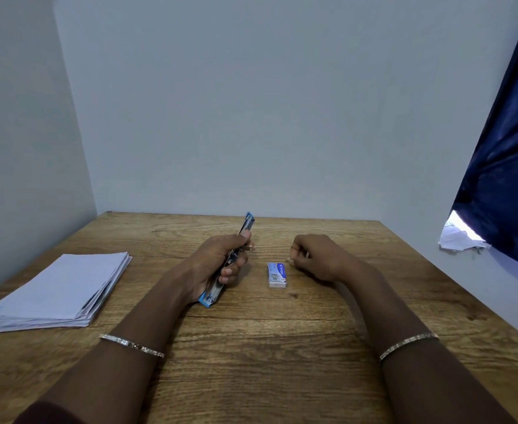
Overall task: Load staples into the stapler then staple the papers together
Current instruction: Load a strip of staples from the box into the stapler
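On the desk and round it, by size:

1. Wall [251, 102]: plain, pale grey-blue, behind the desk and along its left side.
2. Table [282, 347]: wood-grain top, pushed into the corner, bearing every item below.
3. Curtain [502, 179]: dark blue cloth, hanging at the right edge above the table's far right corner.
4. Papers [58, 292]: one stack of white sheets, loosely squared, with edges fanned on the right side. It lies flat at the left of the table, well apart from both hands.
5. Left hand [218, 261]: at the table's centre, with fingers and thumb wrapped round the stapler and the thumb laid along its upper part.
6. Right hand [316, 257]: just right of the box, knuckles up, with fingers curled in toward the thumb. Whether anything is pinched between them cannot be told.
7. Stapler [212, 293]: blue with a metal body, swung open into one long line. It is held aslant, the upper end raised toward the wall and the lower end down by the tabletop.
8. Box [277, 274]: small white and blue staple carton. It lies flat between the two hands, nearer the right.
9. Bracelets: one thin pale band on the left forearm [132, 345] and one on the right forearm [407, 345].
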Motion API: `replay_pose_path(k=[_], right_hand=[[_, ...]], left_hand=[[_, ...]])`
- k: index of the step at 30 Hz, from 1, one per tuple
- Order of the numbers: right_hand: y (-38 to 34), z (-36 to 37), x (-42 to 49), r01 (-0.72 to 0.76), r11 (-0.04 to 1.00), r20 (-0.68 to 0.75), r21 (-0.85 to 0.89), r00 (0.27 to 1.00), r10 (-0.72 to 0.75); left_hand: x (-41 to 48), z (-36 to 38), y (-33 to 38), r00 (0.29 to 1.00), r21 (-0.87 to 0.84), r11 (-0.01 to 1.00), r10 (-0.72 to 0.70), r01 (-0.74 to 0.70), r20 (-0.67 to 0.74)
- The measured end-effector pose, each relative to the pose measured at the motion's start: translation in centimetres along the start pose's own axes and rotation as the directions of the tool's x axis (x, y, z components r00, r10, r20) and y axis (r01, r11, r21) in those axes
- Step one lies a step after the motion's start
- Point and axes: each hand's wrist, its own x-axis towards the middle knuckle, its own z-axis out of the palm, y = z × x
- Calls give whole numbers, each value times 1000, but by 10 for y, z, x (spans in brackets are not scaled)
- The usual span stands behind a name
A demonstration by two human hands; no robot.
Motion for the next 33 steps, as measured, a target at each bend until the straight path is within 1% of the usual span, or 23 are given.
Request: replay_pose_path(k=[4, 5, 7, 9, 10, 11, 12, 13, 15, 16, 18, 20, 22, 24, 27, 30, 33], right_hand=[[-2, -7, -4, -15, 1000, 16, 18, 1000, 14], [-3, -10, -5, -11, 1000, -7, 28, 1000, 11], [-7, -17, -7, 19, 999, -105, 37, 994, -15], [-12, -22, -10, 64, 991, -167, 121, 985, -43], [-15, -24, -11, 83, 980, -151, 183, 987, -55], [-18, -26, -13, 83, 969, -102, 233, 993, -60], [-21, -26, -14, 65, 964, -24, 256, 998, -61], [-24, -25, -15, 39, 969, 64, 242, 996, -56], [-27, -22, -16, 11, 989, 201, 148, 979, -41], [-28, -21, -16, 8, 994, 233, 106, 972, -32], [-29, -18, -15, 26, 998, 235, 61, 971, -39], [-30, -17, -13, 61, 996, 179, 61, 981, -71], [-33, -15, -13, 79, 992, 81, 100, 993, -87], [-36, -13, -12, 107, 977, -39, 187, 994, -101], [-44, -11, -10, 215, 931, -185, 296, 969, -165], [-51, -9, -10, 287, 897, -244, 337, 946, -212], [-54, -8, -11, 310, 877, -256, 367, 940, -225]], left_hand=[[0, -1, -1, 1000, 17, 1000, 23, -23, 8], [-1, -2, -1, 1000, 18, 1000, 24, -24, 7], [-1, -2, -1, 1000, 18, 1000, 24, -24, 4], [-2, -1, -1, 1000, 7, 1000, 16, -16, 1], [-2, -1, 0, 1000, -4, 1000, 8, -8, -1], [-3, 0, 0, 1000, -19, 1000, -3, 3, -1], [-3, 0, 1, 1000, -35, 999, -13, 13, -1], [-4, 1, 1, 1000, -50, 999, -19, 19, 1], [-4, 2, 1, 1000, -67, 998, -16, 16, 4], [-5, 2, 1, 1000, -72, 997, -11, 11, -1], [-5, 3, 1, 1000, -70, 998, 0, -2, -23], [-5, 3, 1, 999, -60, 998, 7, -9, -38], [-4, 3, 1, 999, -62, 998, 2, -5, -44], [-2, 2, 1, 998, -77, 997, 12, -17, -59], [0, -1, 0, 998, -114, 992, 55, -59, -38], [0, -6, -2, 997, -157, 985, 74, -74, -1], [1, -9, -4, 996, -223, 972, 80, -67, 47]])
